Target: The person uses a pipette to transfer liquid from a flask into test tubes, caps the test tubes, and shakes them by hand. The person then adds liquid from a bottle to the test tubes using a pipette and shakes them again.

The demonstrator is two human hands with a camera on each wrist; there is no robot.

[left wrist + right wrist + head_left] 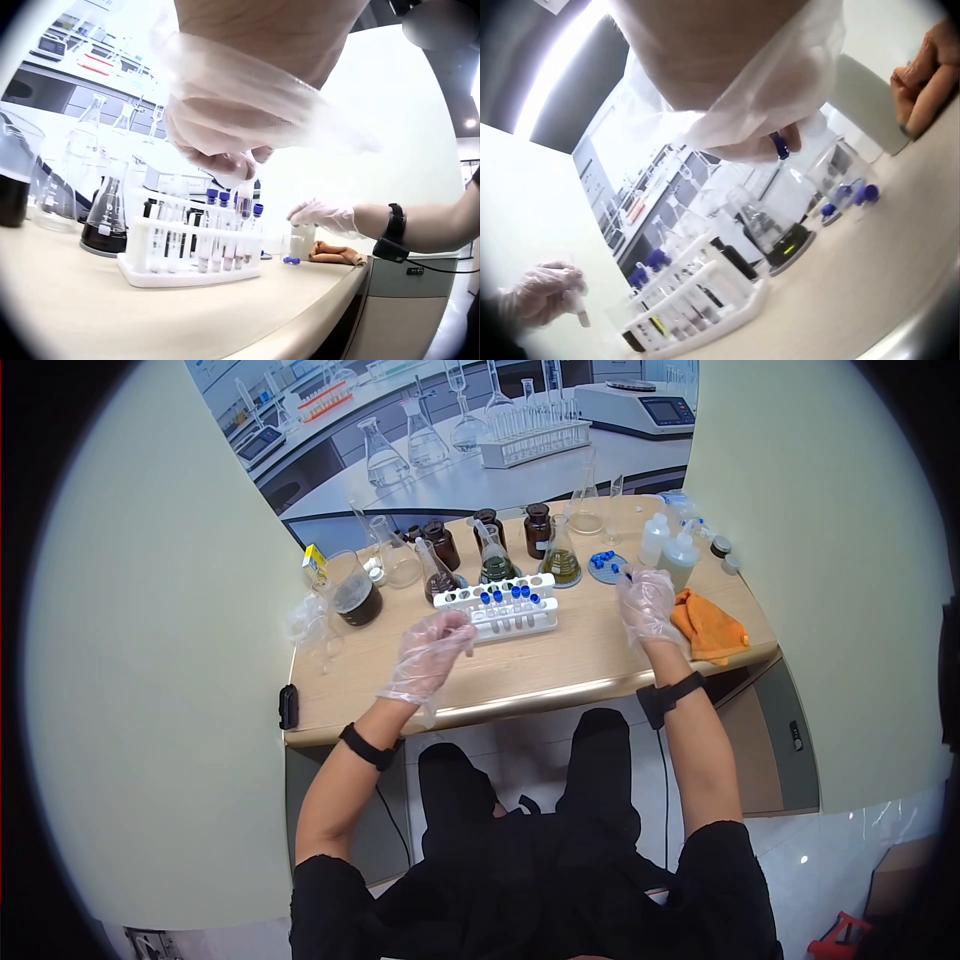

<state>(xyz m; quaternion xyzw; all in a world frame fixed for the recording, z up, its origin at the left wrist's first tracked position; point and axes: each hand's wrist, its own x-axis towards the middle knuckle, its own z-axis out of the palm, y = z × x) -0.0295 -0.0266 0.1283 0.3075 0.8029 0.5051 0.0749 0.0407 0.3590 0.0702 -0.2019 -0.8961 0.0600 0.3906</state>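
Note:
My gloved left hand (432, 652) pinches a small test tube (583, 315) in front of the rack's left end, and the tube hangs below the fingertips. To the right, my gloved right hand (648, 603) pinches a blue cap (781, 146) between thumb and finger, close beside a dish of blue caps (607, 565). Between the hands, a white test tube rack (547, 618) stands on the table. Several tubes in it wear blue caps (212, 193) and have a little liquid at the bottom.
Behind the rack stand conical flasks (563, 565) with dark liquids and brown bottles (537, 532). A beaker (357, 603) of dark liquid is at the left. On the right are a squeeze bottle (679, 565) and an orange cloth (712, 625). The table's front edge (530, 703) is near me.

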